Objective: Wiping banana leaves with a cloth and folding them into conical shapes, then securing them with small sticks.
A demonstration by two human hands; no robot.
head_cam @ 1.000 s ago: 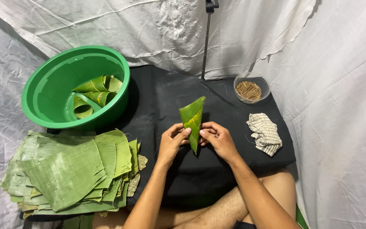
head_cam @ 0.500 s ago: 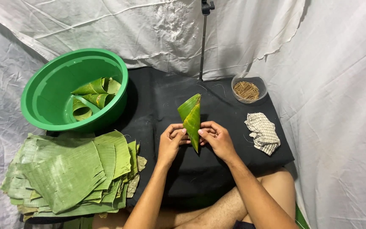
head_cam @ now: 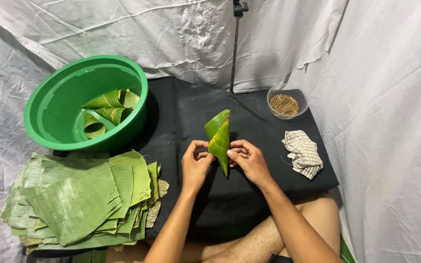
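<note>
I see the left hand [head_cam: 195, 163] and right hand [head_cam: 248, 160] pinching a folded leaf cone [head_cam: 219, 137] mid-cloth [head_cam: 181, 112]. Bare cloth surrounds it; basin [head_cam: 49, 104], leaf stack [head_cam: 81, 197] and rag [head_cam: 303, 153] sit apart at the edges.

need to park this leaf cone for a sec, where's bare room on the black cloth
Bare black cloth lies between the green basin and the small bowl of sticks, beyond the leaf cone. Crowded spots: the leaf stack on the left, the checked rag on the right.

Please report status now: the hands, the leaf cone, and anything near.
Both hands, left and right, pinch the folded leaf cone. Cone upright over black cloth. Nothing obstructs; checked rag to the right.
</note>
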